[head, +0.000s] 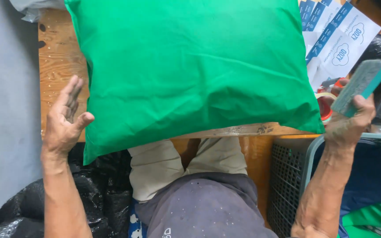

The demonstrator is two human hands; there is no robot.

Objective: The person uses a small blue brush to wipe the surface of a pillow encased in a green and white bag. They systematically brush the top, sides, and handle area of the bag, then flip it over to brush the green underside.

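Observation:
A big green stuffed pillow (195, 70) lies across a wooden table (58, 61), its near edge overhanging toward my lap. My left hand (65, 119) is open, palm turned in, fingers spread just beside the pillow's left edge without gripping it. My right hand (351, 121) is at the pillow's right corner and holds up a flat teal block with a speckled grey face (361, 86), like a sponge or sanding pad.
White and blue printed paper packets (338, 42) lie at the far right of the table, with a red tape roll (324, 103) near them. A dark plastic crate (287, 176) stands at my right, black plastic bags (98, 189) at my left, a grey wall (5, 110) further left.

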